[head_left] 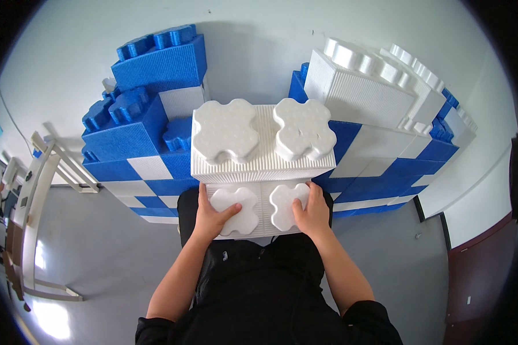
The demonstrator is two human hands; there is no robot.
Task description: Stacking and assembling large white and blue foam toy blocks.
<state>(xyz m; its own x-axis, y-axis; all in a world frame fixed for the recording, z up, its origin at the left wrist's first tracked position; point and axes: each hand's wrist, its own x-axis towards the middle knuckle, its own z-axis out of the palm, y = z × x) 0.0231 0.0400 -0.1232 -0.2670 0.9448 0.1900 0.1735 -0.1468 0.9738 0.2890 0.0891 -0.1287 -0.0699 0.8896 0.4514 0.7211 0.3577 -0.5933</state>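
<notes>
both my left hand (214, 218) and right hand (312, 213) clasp a white block (263, 217) lengthwise between them, thumbs spread; a second block (266, 146) sits just beyond my fingertips.

Hands (212, 219) gripping a white studded block (264, 214), second white block (266, 135) beyond, blue-and-white stack (121, 141) behind

Ahead of the left hand (214, 219) and right hand (312, 214), a pale, plain wall (259, 23) spans the room, carrying a soft shadow. Far to the left of the left hand stands a white-framed table (34, 215); a thin cable (14, 118) hangs on the wall beyond it. Smooth grey floor (132, 241) extends on both sides of the hands, with bright glare (52, 319) back toward the left. Well right of the right hand, dark skirting (445, 230) edges a white side wall (475, 201), beside a dark reddish-brown panel (477, 282).
</notes>
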